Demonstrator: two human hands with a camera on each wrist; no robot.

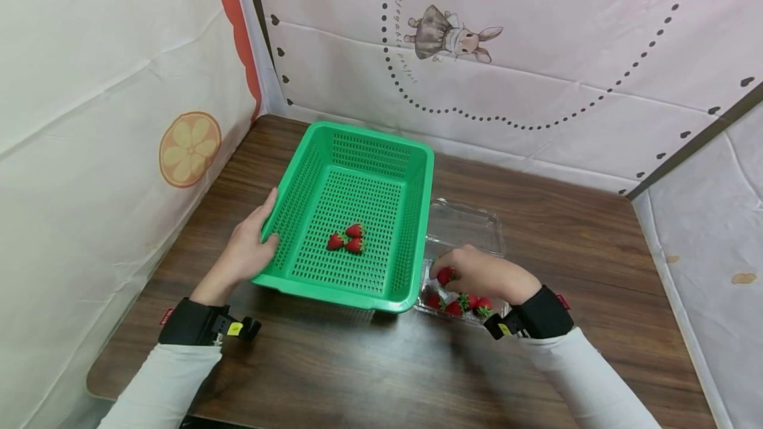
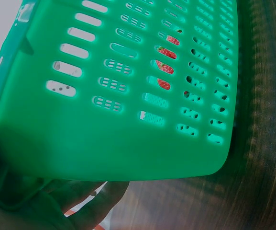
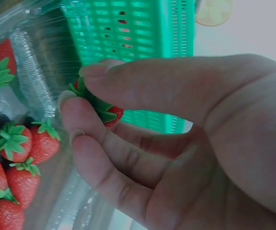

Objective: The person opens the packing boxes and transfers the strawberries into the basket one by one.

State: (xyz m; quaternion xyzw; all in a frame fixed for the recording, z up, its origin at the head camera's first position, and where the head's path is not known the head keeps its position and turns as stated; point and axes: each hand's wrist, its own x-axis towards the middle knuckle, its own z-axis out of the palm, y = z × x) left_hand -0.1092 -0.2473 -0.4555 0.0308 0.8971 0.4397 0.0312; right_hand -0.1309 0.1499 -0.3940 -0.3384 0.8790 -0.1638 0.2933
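My left hand point(image 1: 253, 243) grips the left rim of a green perforated basket point(image 1: 286, 281), thumb over the edge and fingers along the outside wall. On the basket's floor lie three strawberries point(image 1: 354, 245), bunched together; bits of red show through the wall slots in the left wrist view. Between thumb and fingertips my right hand point(image 1: 479, 275) pinches a strawberry point(image 3: 115, 115) by its leafy end, over a clear plastic box point(image 1: 503, 310). Several more strawberries point(image 3: 24, 184) sit in that box, leaves up or sideways.
The box's clear lid point(image 1: 467, 225) lies folded back toward the wall, beside the basket. All of this stands on a brown wooden table point(image 1: 584, 270). Printed white cloth point(image 1: 554, 32) encloses the table at the back and both sides.
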